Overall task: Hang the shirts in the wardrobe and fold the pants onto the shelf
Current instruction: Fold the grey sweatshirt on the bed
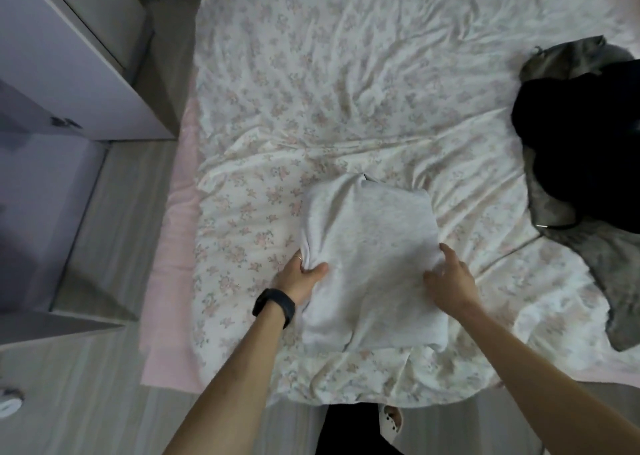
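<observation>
Wardrobe (pixel 69 56): far left, white, beside the bed (pixel 346 90).
Left hand (pixel 304 274): curled, pinching the left edge of the pale folded garment (pixel 370 232).
Garment: lying on the bed, near its front edge.
Right hand (pixel 450 281): gripping the garment's right edge.
Dark clothes pile (pixel 581 149): far right, on the bed.

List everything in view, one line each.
folded garment: one, pale grey, near middle of the bed
black garment: one, black, heaped at the bed's right edge
grey garment: one, dark grey, beneath the black one
sheet: one, white floral, covering the bed
cabinet: one, white, left of the bed
floor: pale wood, left
wristband: one, black, left wrist
left hand: grips the folded garment's left edge
right hand: grips its right edge
</observation>
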Demonstrator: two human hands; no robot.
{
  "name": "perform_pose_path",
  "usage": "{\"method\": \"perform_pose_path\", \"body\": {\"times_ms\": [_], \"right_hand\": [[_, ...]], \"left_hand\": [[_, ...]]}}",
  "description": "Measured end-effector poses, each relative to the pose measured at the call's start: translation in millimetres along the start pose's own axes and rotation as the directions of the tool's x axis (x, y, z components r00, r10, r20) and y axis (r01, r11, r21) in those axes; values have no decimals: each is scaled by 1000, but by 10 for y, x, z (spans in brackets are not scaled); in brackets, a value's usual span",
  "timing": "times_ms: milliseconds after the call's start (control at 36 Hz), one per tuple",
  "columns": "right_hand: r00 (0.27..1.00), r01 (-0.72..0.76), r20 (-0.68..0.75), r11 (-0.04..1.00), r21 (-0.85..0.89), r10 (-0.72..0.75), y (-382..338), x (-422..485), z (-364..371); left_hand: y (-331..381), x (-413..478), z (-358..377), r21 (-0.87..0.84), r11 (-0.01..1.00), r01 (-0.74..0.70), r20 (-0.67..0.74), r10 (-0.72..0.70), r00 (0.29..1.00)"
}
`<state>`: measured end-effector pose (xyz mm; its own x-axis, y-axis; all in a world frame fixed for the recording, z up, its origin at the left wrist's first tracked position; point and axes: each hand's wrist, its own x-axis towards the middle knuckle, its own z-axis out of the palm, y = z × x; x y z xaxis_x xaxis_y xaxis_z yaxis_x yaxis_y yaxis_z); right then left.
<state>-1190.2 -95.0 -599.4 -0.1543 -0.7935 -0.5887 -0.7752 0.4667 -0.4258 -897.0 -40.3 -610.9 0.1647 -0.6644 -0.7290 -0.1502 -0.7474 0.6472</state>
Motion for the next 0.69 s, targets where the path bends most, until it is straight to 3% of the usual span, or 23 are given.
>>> {"method": "perform_pose_path", "body": {"times_ms": [167, 306, 472, 556, 694], "right_hand": [[999, 47, 14, 994, -97, -46, -129, -292, 346], [999, 46, -6, 999, -28, -46, -35, -124, 305], [997, -66, -40, 996, 57, 68, 163, 72, 96], [996, -86, -8, 994, 60, 87, 179, 146, 36], [997, -64, 53, 994, 86, 59, 107, 168, 55]], "left_hand": [[-49, 92, 108, -43, 999, 20, -163, -27, 986], [-59, 129, 196, -16, 999, 43, -230, -46, 972], [19, 154, 233, -78, 994, 79, -138, -89, 986], [-21, 115, 162, -150, 989, 13, -85, -26, 996], [-92, 11, 24, -186, 965, -185, -132, 162, 978]]}}
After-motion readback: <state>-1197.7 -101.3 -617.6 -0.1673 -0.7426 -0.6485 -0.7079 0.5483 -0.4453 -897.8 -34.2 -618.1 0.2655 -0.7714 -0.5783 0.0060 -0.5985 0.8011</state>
